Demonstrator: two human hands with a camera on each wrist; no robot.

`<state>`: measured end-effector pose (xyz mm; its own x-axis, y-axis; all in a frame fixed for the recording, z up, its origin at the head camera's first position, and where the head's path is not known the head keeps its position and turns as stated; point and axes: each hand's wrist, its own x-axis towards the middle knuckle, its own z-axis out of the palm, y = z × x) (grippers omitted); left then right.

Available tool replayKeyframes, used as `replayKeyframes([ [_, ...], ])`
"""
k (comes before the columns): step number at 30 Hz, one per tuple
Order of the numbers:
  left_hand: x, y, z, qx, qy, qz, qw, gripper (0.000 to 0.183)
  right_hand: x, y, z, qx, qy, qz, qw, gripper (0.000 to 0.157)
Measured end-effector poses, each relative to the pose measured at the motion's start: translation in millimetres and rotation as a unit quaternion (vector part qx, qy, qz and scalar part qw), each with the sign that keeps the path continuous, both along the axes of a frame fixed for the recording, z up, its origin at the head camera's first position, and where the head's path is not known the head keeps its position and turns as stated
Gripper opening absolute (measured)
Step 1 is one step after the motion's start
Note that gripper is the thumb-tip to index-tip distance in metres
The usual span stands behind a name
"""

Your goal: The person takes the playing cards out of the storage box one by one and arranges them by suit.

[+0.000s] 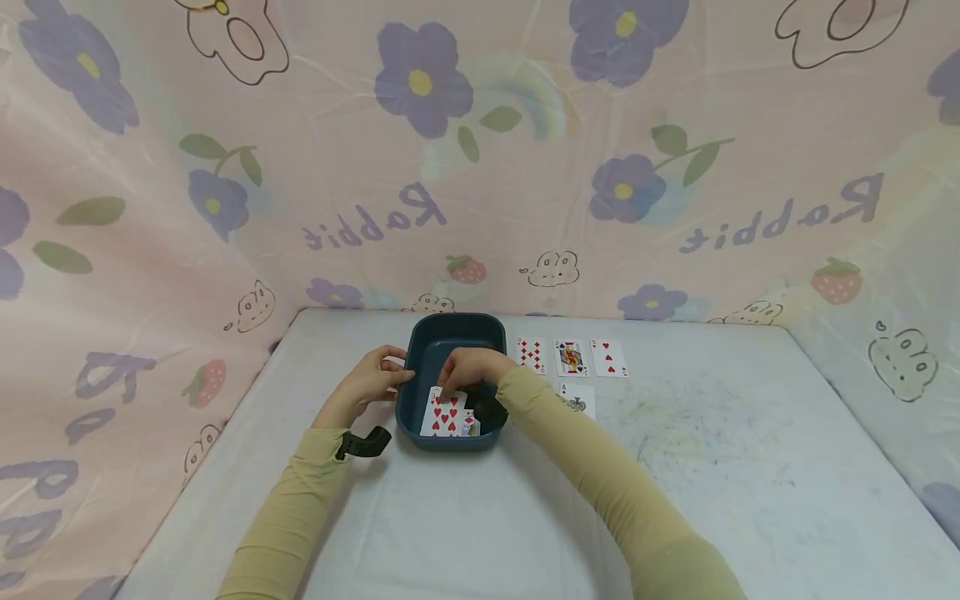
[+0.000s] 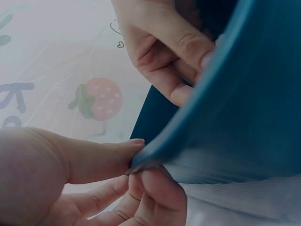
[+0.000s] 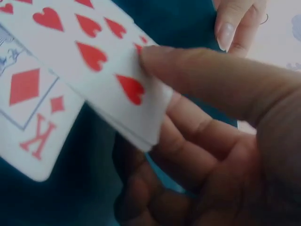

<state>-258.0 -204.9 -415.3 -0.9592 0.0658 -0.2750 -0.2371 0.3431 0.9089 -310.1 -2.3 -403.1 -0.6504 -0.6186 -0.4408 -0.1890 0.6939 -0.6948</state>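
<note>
A dark blue rectangular box stands on the white table. Its left rim is pinched between the thumb and fingers of my left hand, and the left wrist view shows this hand close up at the rim. Inside the box, my right hand pinches a hearts playing card, thumb on its face and fingers beneath. A second card edge shows under it. Beside it lies a king of diamonds, partly covered by the hearts card. In the head view the hearts card is near the box's front left.
Right of the box lie a diamonds card, a face card and a hearts card in a row. An ace lies nearer, partly behind my right sleeve. A patterned curtain borders the table's back and sides.
</note>
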Motion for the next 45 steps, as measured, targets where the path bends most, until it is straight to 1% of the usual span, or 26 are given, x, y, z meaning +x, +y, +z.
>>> replayKeyframes([
  [2,0.0,0,-0.3,-0.002,-0.001,0.001,1.0000,0.042,0.9,0,0.6,0.006,0.007,-0.002,1.000,0.012],
  [4,0.0,0,-0.5,0.001,0.000,-0.001,1.0000,0.042,1.3,0,1.3,0.005,0.013,-0.015,1.000,0.011],
  [7,-0.2,-1,-0.9,0.006,0.001,-0.003,1.0000,0.044,0.5,-1,1.9,-0.018,0.023,-0.051,0.998,0.011],
  [10,-0.9,-2,-0.9,0.013,0.000,-0.007,0.9999,0.046,-1.0,-1,2.0,-0.053,0.032,-0.100,0.993,0.010],
  [12,-1.6,-3,-1.6,0.013,0.000,-0.006,0.9999,0.047,-1.8,-1,1.6,-0.070,0.045,-0.125,0.989,0.009],
  [14,-1.9,-2,-1.5,0.013,-0.001,-0.006,0.9999,0.047,-2.9,-1,1.1,-0.081,0.058,-0.141,0.985,0.010],
  [18,-1.8,-1,-1.0,0.010,-0.001,-0.005,0.9999,0.045,-4.8,1,1.1,-0.096,0.084,-0.160,0.979,0.012],
  [25,-0.1,0,1.7,0.006,0.001,-0.006,1.0000,0.046,-5.7,10,9.7,-0.119,0.117,-0.179,0.970,0.012],
  [29,0.2,1,1.1,0.004,0.004,-0.009,0.9999,0.047,-6.1,20,17.0,-0.139,0.119,-0.188,0.965,0.020],
  [32,0.4,1,1.2,0.004,0.002,-0.006,1.0000,0.046,-5.2,31,22.8,-0.152,0.107,-0.184,0.965,0.027],
  [37,0.8,1,1.2,0.005,-0.002,-0.004,1.0000,0.044,2.2,59,33.0,-0.160,0.079,-0.161,0.971,0.034],
  [39,1.5,2,1.6,0.003,-0.001,-0.004,1.0000,0.043,4.8,72,35.5,-0.161,0.078,-0.155,0.972,0.035],
  [42,2.8,2,2.7,-0.001,0.004,-0.004,1.0000,0.043,7.2,93,38.0,-0.163,0.083,-0.164,0.969,0.034],
  [45,2.9,2,2.0,0.001,0.007,-0.004,1.0000,0.043,7.8,111,38.4,-0.174,0.082,-0.179,0.965,0.031],
])
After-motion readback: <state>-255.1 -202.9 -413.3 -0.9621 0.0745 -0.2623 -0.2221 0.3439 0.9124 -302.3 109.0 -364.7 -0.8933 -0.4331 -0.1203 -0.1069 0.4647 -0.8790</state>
